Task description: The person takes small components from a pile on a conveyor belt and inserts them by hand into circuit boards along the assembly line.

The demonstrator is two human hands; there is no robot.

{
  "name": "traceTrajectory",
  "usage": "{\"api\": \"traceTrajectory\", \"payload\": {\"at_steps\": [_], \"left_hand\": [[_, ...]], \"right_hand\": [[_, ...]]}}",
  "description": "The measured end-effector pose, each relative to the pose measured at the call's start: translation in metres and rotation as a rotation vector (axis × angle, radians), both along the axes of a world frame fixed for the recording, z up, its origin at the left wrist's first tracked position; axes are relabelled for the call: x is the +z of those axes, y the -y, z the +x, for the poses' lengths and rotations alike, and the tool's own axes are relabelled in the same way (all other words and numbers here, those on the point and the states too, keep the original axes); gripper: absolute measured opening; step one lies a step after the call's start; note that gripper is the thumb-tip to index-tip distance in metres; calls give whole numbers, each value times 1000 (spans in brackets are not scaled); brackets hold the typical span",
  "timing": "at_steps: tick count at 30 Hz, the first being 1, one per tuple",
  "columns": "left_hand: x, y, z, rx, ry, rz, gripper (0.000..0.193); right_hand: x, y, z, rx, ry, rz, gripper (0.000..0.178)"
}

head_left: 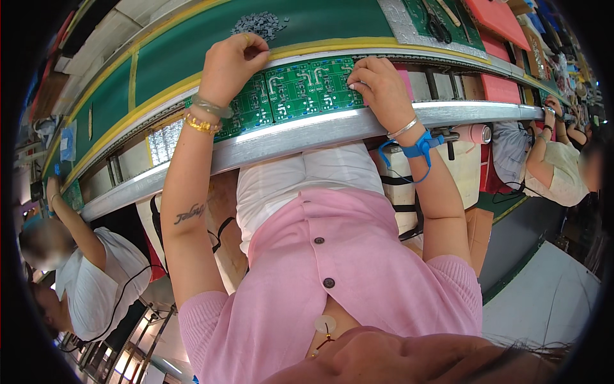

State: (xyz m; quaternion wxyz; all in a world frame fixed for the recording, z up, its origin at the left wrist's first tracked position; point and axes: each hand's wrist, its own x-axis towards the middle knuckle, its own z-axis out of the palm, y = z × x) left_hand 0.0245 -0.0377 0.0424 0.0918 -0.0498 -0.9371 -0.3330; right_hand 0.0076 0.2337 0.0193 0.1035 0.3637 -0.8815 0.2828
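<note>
A green circuit board with white and silver traces lies on the rails in front of me, divided into panels. My left hand hovers above the board's far left part, fingertips pinched together near a pile of small dark grey components. Whatever that pinch holds, if anything, is hidden. Over the board's right end, my right hand is closed, thumb and fingertips pressed together close to the board's surface. I cannot make out what lies between them. A blue wrist strap circles my right wrist.
A metal rail runs along the near side of the board. Beyond lies a green work surface with yellow tape. Scissors sit at the far right, near red foam sheets. Other people work at the left and right.
</note>
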Motion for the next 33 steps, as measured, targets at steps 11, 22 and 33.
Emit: {"api": "traceTrajectory", "payload": {"at_steps": [11,22,33], "left_hand": [[13,32,55,47,101,323,14],[0,86,121,156,61,193,12],[-2,75,121,169,67,-101,10]], "right_hand": [[3,6,2,36,-92,57,10],[11,7,10,65,-122,116,12],[-1,37,68,151,-14,-178,12]]}}
